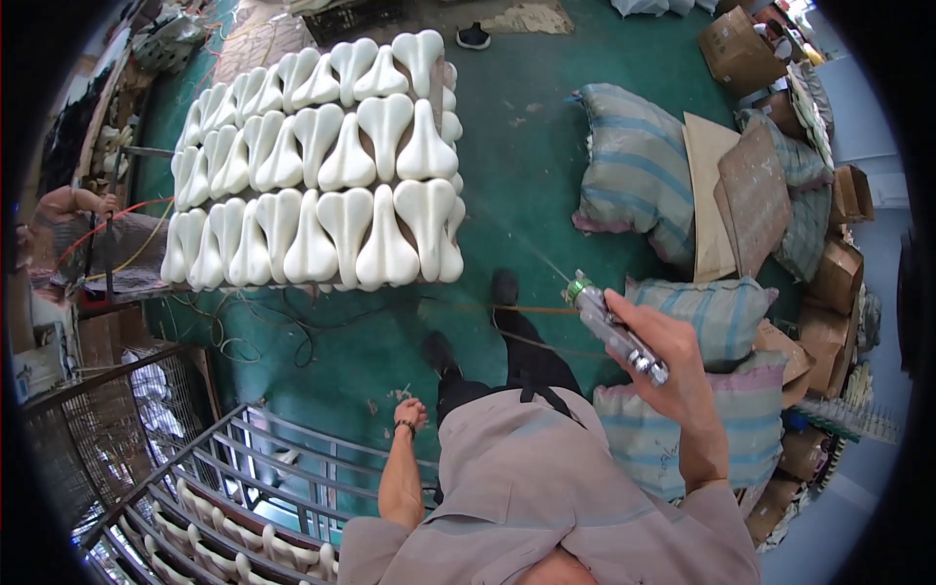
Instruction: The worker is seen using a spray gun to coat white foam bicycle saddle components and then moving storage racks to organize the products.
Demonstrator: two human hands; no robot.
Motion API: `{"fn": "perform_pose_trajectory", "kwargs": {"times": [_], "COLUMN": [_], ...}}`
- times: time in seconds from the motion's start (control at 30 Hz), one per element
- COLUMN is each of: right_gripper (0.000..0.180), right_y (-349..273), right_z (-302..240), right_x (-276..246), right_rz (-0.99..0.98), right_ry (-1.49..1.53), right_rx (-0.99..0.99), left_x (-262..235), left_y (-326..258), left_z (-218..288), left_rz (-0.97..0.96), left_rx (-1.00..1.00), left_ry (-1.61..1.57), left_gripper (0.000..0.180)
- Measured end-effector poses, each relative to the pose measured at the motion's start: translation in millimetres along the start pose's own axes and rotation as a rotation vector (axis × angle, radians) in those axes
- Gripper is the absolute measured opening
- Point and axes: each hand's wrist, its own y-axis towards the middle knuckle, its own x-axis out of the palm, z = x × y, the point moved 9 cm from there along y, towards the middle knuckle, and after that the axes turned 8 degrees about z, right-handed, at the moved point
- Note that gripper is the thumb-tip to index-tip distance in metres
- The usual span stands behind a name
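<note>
At the far left, a cluttered edge of boxes and red and yellow cables (pixel 107 229) borders a green floor (pixel 517 166), worn and marked with pale scuffs. Low on the left stands a grey metal rack (pixel 244 468) of bars, with white moulded pieces stacked inside it. Above it, 3 rows of white saddle-shaped foam pieces (pixel 322 166) lie tightly side by side on a board, with loose wires trailing on the floor beneath. The left hand (pixel 410 414) hangs down beside the rack, fingers loosely curled, holding nothing. The right hand (pixel 663 356) is raised and clamped around a metal spray gun (pixel 616 330), its green-ringed nozzle aimed toward the foam pieces. To the right lie striped sacks (pixel 634 166), flat cardboard sheets (pixel 741 195) and brown cartons (pixel 736 44) against a pale blue wall.
</note>
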Motion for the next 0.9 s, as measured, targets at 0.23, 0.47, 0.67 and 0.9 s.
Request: {"fn": "perform_pose_trajectory", "kwargs": {"times": [0.23,0.47,0.67,0.9], "right_gripper": [0.064,0.076,0.069,0.07], "right_y": [88.1,98.4,106.9,103.2], "right_z": [54.0,85.7,106.6,117.9], "right_x": [-31.6,-50.6,-71.8,-86.7], "right_rz": [0.075,-0.208,-0.173,-0.125], "right_ry": [0.067,0.029,0.051,0.046], "right_rx": [-0.026,-0.117,-0.134,-0.199], "left_x": [30.9,81.1,96.2,96.9], "left_y": [-29.4,-81.0,-94.8,-96.2], "left_z": [69.1,152.0,110.4,68.8], "left_rz": [0.07,0.15,0.179,0.114], "left_rx": [-0.008,0.25,0.039,-0.028], "left_ry": [-0.209,-0.373,-0.282,-0.337], "left_gripper": [0.036,0.04,0.037,0.035]}}
